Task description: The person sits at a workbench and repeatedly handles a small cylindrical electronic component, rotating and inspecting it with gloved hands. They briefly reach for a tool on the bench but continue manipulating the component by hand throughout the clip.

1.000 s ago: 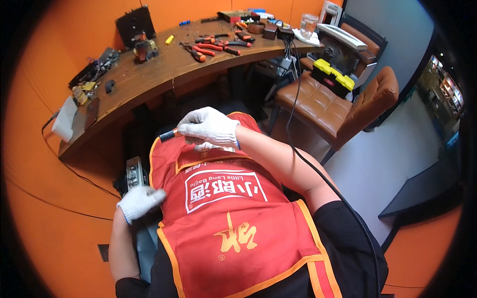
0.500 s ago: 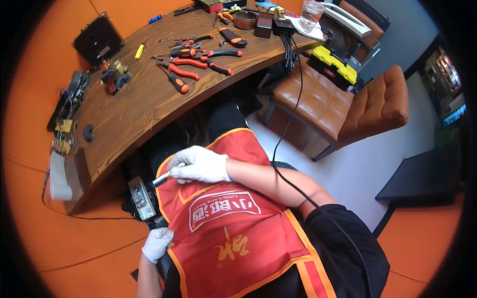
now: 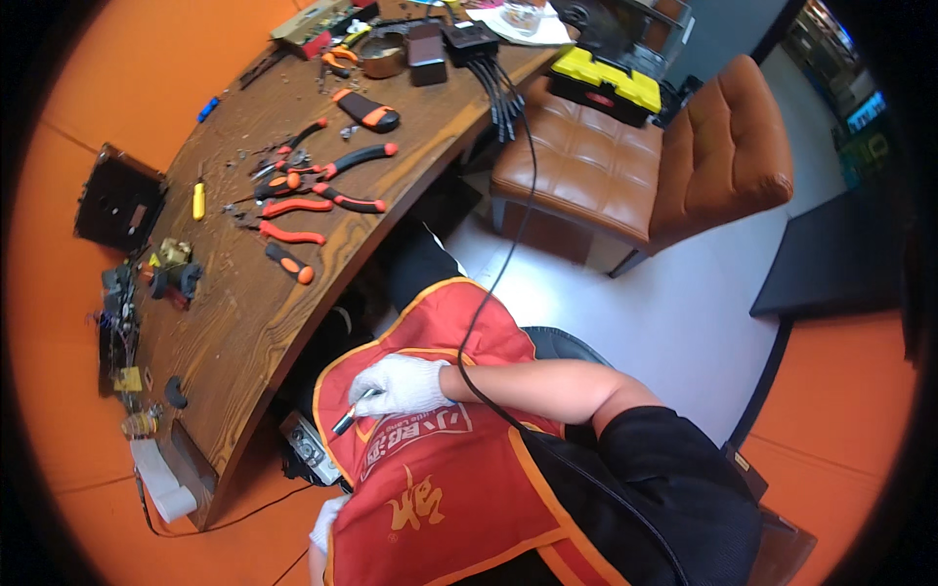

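My right hand [image 3: 399,385], in a white knit glove, is closed on a small shiny metal cylinder [image 3: 344,422]. It holds the cylinder over the red apron [image 3: 430,322] on my lap, and the silver end sticks out past the fingers. My left hand [image 3: 327,523], also gloved, is low at the apron's left edge. The apron covers its fingers, so whether it holds anything is hidden. Just beyond that edge, below the table, is a silver-grey device with round knobs [image 3: 309,449], partly covered by the apron.
On the wooden table [image 3: 234,342] lie several red-and-black pliers [image 3: 293,205], a black-and-orange knife [image 3: 366,110], a yellow screwdriver [image 3: 199,200] and electronic scraps [image 3: 122,313]. A yellow-and-black toolbox [image 3: 606,86] sits on a brown chair [image 3: 576,161]. A black cable [image 3: 508,254] crosses my right arm.
The view has shifted, so the table sits further left and lower. My right hand still holds the metal cylinder, now lower over the apron. More of my left hand is hidden by the apron.
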Demonstrator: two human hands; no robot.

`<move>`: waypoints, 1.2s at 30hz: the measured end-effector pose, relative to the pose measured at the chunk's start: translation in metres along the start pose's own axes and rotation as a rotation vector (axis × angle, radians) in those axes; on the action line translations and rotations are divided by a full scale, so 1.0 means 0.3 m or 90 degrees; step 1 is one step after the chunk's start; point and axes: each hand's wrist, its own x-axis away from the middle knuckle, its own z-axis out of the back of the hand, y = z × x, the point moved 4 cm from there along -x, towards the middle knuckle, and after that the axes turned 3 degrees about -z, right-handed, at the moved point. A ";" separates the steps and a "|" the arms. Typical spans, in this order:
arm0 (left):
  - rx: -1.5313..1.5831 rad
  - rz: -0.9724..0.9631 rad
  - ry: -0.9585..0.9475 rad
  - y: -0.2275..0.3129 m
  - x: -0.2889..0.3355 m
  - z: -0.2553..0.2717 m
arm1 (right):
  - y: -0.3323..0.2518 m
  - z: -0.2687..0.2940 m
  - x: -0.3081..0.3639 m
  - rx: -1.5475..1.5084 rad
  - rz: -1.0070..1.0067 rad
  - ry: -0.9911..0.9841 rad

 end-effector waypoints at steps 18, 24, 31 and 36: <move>-0.148 -0.120 0.018 -0.093 0.103 -0.149 | -0.101 -0.031 0.318 -0.039 -0.019 0.100; -0.474 -0.374 0.283 -0.056 0.178 -0.251 | -0.150 -0.118 0.352 -0.126 0.030 -0.018; 0.056 -0.602 0.401 0.144 0.220 -0.563 | -0.232 -0.214 0.434 -0.023 0.181 0.007; 0.089 -0.733 0.392 0.250 0.185 -0.590 | -0.264 -0.221 0.457 -0.059 0.224 0.091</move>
